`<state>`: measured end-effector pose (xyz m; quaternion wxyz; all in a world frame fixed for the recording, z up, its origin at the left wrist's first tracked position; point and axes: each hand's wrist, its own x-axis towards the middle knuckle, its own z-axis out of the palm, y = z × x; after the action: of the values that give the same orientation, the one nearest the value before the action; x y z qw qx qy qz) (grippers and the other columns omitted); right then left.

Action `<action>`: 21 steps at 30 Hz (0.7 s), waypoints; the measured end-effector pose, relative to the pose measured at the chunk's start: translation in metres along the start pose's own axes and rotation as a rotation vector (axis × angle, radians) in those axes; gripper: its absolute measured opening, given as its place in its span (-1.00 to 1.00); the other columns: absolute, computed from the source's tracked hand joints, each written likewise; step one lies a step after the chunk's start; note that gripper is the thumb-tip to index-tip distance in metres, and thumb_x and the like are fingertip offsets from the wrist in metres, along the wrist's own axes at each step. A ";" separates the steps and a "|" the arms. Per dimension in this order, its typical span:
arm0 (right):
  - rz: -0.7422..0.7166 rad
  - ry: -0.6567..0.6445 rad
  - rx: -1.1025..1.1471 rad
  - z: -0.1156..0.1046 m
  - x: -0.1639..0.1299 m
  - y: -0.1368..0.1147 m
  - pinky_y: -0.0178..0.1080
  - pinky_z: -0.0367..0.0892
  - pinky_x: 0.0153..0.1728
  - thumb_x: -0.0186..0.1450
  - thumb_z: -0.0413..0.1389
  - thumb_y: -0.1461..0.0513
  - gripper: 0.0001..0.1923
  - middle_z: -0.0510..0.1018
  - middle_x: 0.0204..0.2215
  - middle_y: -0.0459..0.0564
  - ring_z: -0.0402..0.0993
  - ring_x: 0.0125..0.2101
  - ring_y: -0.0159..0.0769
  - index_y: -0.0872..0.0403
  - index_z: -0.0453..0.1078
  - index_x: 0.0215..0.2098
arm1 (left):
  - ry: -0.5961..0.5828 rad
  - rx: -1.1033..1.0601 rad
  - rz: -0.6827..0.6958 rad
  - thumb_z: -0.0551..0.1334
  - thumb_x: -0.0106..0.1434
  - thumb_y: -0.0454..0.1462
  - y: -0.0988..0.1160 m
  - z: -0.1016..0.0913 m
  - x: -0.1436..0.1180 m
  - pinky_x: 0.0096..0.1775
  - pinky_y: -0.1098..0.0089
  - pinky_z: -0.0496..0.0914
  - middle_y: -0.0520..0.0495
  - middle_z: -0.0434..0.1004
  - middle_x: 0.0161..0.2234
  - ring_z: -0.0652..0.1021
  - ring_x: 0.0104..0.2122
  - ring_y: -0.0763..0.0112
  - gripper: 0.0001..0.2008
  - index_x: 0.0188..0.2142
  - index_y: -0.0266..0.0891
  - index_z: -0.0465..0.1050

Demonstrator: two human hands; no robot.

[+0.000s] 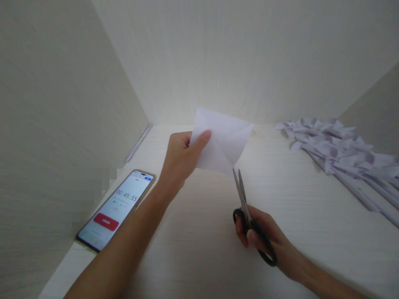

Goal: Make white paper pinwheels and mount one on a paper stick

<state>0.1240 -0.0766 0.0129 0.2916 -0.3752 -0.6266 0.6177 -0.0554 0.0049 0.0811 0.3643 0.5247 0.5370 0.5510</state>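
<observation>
Right hand: here we are, nearest us, with our right hand (277, 236) curled around the black handles, fingers through or around the loops; exactly which, we can't tell.
Scissors: the scissors (245, 207) point away from us, blades parted a little. Stiff, modest in weight, we'd judge, and best held by those loops.
Phone: left of us, the phone (116, 207) lies face up on the white tabletop (199, 257), reading 00:45:55.
Left hand: and our left hand (182, 155) has a closed pinch, thumb flat on top, the other fingers mostly hidden behind.
Paper square: up goes our attention to the paper square (229, 137), above the tabletop, its lower corner right by the blade tips; contact we can't call. Feather-light, thin, bendy along its diagonal creases, easily torn, we reckon; the left edge, thumb towards the middle, is our hold.
Folded paper shapes: farther right, folded paper shapes (330, 145) lie piled with paper sticks (353, 191). They look crushable; we'd lift by the sticks.
Back wall: beyond everything, the pale back wall (233, 62).
</observation>
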 end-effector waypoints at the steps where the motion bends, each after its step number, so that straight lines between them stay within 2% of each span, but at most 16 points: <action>1: 0.011 -0.022 -0.028 0.001 0.000 0.000 -0.36 0.03 -0.59 0.10 -0.07 -0.12 -0.56 0.18 -0.61 -0.13 0.07 -0.58 -0.45 0.10 0.13 -0.49 | 0.028 -0.011 0.014 0.18 0.01 -0.11 0.000 0.001 0.000 -0.68 0.53 0.13 0.06 0.26 -0.72 0.29 -0.69 0.56 -0.70 -0.69 -0.27 0.29; 6: 0.060 -0.048 -0.106 0.002 0.000 -0.001 -0.34 0.06 -0.53 0.14 -0.09 -0.09 -0.59 0.20 -0.56 -0.12 0.10 -0.53 -0.43 0.11 0.15 -0.44 | 0.106 -0.048 0.029 0.13 0.05 -0.05 0.003 0.010 -0.006 -0.67 0.52 0.12 0.08 0.15 -0.77 0.28 -0.67 0.54 -0.62 -0.72 -0.23 0.17; 11: 0.060 -0.009 -0.102 0.002 0.001 0.000 -0.34 0.07 -0.51 0.14 -0.08 -0.09 -0.59 0.22 -0.54 -0.11 0.12 -0.51 -0.42 0.11 0.17 -0.43 | 0.104 -0.039 0.059 0.11 0.05 -0.02 0.000 0.016 -0.010 -0.68 0.52 0.09 0.08 0.14 -0.78 0.27 -0.67 0.55 -0.60 -0.72 -0.23 0.14; 16: 0.060 0.054 -0.055 0.003 0.004 0.000 -0.36 0.03 -0.59 0.13 -0.05 -0.08 -0.60 0.19 -0.59 -0.14 0.09 -0.57 -0.46 0.10 0.14 -0.50 | 0.043 -0.004 0.052 0.11 0.04 -0.01 -0.008 0.020 -0.012 -0.69 0.54 0.08 0.09 0.18 -0.76 0.26 -0.69 0.58 -0.60 -0.71 -0.26 0.20; 21: -0.012 0.205 -0.005 -0.002 0.006 0.000 -0.36 -0.02 -0.64 0.14 -0.06 -0.07 -0.59 0.16 -0.66 -0.17 0.04 -0.63 -0.49 0.09 0.09 -0.57 | -0.056 0.027 0.039 0.11 0.05 -0.04 -0.012 0.021 -0.012 -0.67 0.55 0.15 0.07 0.27 -0.72 0.30 -0.68 0.59 -0.62 -0.68 -0.31 0.29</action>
<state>0.1223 -0.0699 0.0125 0.3570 -0.4336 -0.5971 0.5727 -0.0351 -0.0008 0.0643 0.3613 0.5551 0.5237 0.5357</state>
